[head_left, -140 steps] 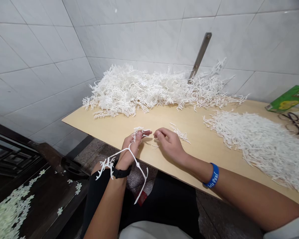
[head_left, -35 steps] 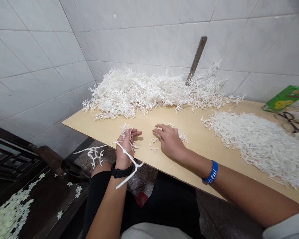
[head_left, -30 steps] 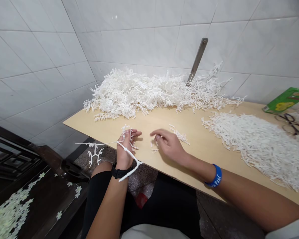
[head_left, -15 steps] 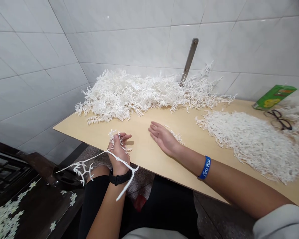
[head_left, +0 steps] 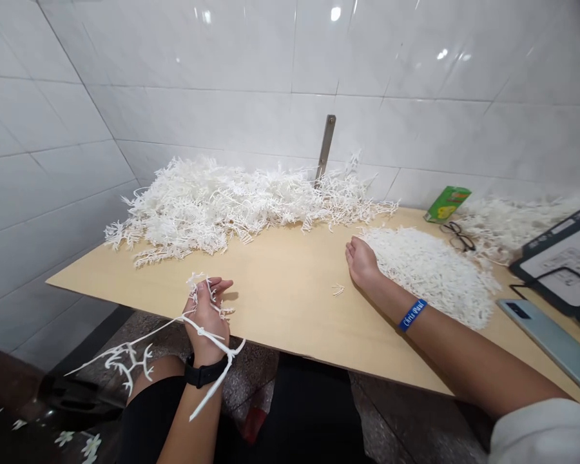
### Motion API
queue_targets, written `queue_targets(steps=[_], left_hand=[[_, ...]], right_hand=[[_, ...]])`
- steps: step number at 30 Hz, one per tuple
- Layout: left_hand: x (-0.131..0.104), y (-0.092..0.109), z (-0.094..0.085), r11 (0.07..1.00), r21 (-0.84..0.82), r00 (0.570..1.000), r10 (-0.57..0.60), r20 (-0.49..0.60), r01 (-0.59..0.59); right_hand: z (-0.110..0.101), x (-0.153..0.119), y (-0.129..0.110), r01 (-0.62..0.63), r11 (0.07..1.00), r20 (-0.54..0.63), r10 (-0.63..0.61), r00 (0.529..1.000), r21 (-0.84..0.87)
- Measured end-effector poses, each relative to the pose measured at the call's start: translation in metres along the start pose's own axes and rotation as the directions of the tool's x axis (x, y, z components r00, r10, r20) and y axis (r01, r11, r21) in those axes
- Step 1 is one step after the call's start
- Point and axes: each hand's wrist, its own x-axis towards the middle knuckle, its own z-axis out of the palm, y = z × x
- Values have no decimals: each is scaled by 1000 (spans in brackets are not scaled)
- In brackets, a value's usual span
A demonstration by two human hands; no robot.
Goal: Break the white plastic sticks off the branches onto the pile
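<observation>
My left hand (head_left: 207,328) is closed around a white branched plastic sprig (head_left: 227,357), above the table's front edge. Its thin stems hang down to the left and across my wrist, and small forked tips stick out by the thumb. My right hand (head_left: 362,263) rests on its edge on the table, fingers together and slightly bent, with nothing seen in it. It sits against the left side of a flat pile of small white pieces (head_left: 430,270). A few loose white bits (head_left: 338,290) lie just left of that hand.
A big heap of white branched sprigs (head_left: 212,206) lies along the tiled wall by a metal bracket (head_left: 325,148). To the right are a green box (head_left: 447,204), glasses (head_left: 458,236), a phone (head_left: 551,341) and a dark-framed board (head_left: 570,258). White flowers (head_left: 91,444) lie lower left.
My right hand has moved right to the flat pile, and most of the loose bits near it have gone with it. My left hand still holds the sprig. The view has turned right.
</observation>
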Motion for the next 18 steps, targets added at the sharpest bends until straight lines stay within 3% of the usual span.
queue_targets(steps=[4, 5, 7, 8, 10, 12, 14, 16, 18], left_hand=[[0, -1, -3, 994, 100, 997, -47, 58, 41], [0, 0, -3, 992, 118, 996, -59, 69, 51], [0, 0, -4, 989, 132, 994, -77, 80, 66], [1, 0, -4, 988, 135, 993, -81, 82, 70], [1, 0, -5, 987, 148, 993, -81, 83, 69], [2, -1, -6, 984, 170, 994, -70, 86, 54], [3, -3, -7, 981, 187, 993, -65, 99, 45], [3, -3, -7, 980, 191, 990, -77, 115, 54], [3, -2, -7, 979, 192, 987, -91, 130, 65]], right_hand=[[-2, -11, -19, -70, 996, -96, 76, 993, 61], [2, -22, -25, -74, 994, -72, 80, 994, 82], [11, -54, -35, -121, 973, 101, 102, 990, 197], [16, -72, -37, -177, 961, 239, 125, 963, 212], [20, -103, -37, -321, 933, 485, 206, 850, 166], [19, -116, -29, -390, 917, 597, 266, 756, 85], [9, -106, -19, -338, 938, 566, 237, 789, 77], [-6, -79, -11, -201, 978, 441, 153, 884, 63], [-24, -47, -7, -94, 996, 309, 91, 947, -5]])
